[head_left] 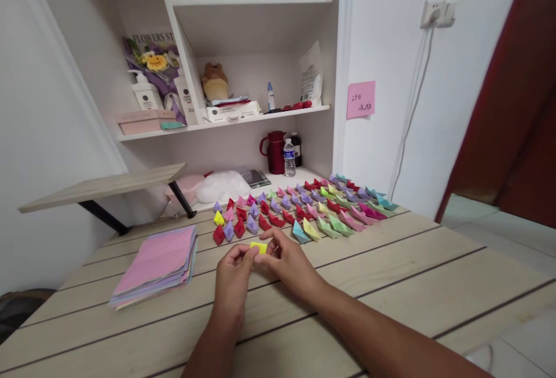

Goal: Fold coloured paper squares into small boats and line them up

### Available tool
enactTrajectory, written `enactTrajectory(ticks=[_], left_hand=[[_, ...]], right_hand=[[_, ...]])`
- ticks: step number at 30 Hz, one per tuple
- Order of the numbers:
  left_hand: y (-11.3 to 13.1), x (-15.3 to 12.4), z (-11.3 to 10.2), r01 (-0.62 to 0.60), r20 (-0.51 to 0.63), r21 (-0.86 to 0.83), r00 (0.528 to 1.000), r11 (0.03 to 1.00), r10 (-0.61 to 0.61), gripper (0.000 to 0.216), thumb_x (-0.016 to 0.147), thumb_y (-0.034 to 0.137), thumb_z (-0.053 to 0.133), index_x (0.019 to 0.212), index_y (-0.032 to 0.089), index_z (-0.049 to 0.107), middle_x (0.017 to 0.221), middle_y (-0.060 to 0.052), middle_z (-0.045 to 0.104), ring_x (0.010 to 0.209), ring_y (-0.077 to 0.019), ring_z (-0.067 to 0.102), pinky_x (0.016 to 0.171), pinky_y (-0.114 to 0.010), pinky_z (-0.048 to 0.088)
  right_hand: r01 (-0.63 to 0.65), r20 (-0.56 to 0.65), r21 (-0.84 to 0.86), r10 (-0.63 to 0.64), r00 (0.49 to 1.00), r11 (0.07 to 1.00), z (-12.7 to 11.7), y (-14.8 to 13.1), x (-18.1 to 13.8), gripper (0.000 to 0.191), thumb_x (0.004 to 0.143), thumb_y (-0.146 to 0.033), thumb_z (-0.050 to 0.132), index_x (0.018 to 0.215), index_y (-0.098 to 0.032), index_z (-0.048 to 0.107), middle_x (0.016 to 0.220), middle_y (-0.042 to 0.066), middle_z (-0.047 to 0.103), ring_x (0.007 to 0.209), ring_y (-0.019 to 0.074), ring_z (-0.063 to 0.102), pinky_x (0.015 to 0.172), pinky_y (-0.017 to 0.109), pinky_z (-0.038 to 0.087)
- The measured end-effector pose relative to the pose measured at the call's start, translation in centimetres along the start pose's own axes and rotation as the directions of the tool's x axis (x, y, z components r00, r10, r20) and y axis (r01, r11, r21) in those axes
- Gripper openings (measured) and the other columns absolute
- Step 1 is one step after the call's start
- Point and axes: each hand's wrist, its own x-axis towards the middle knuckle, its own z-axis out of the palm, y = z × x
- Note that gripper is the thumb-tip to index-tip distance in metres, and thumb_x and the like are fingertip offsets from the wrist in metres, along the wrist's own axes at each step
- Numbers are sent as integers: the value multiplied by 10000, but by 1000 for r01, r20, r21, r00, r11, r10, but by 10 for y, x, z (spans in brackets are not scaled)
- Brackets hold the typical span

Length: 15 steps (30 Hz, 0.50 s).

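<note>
Both hands meet over the wooden table [391,285], pinching a small folded yellow paper [259,247] between their fingertips. My left hand [233,276] grips its left end, and my right hand [286,259] grips its right end. Just beyond the hands lie rows of several small folded paper boats [304,210] in red, purple, pink, green, yellow and blue. A stack of coloured paper sheets [157,265], pink on top, lies to the left of my left hand.
White shelves [226,123] at the back hold bottles, a red jug [275,152], a water bottle [289,158] and boxes. A small raised wooden shelf [104,187] stands at the back left. A pink note [360,99] sticks to the wall. The table's edge drops off at the right.
</note>
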Motion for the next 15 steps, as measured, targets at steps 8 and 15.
enactTrajectory(ticks=[8, 15], left_hand=[[-3, -2, 1, -2, 49, 117, 999, 993, -4, 362, 703, 497, 773, 670, 162, 639, 555, 46, 531, 535, -79, 406, 529, -208, 309], [-9, -3, 2, -15, 106, 145, 994, 989, 0, 453, 775, 630, 648, 687, 195, 559, 514, 59, 474, 496, -89, 397, 500, -218, 298]], right_hand=[[-28, 35, 50, 26, 999, 998, -4, -1, 0, 255, 826, -358, 633, 654, -220, 504, 438, -86, 442, 384, 98, 411, 426, 225, 291], [-75, 128, 95, 62, 990, 993, -3, 7, 2, 266, 849, -402, 568, 679, -213, 489, 507, -68, 537, 356, 83, 456, 396, 202, 297]])
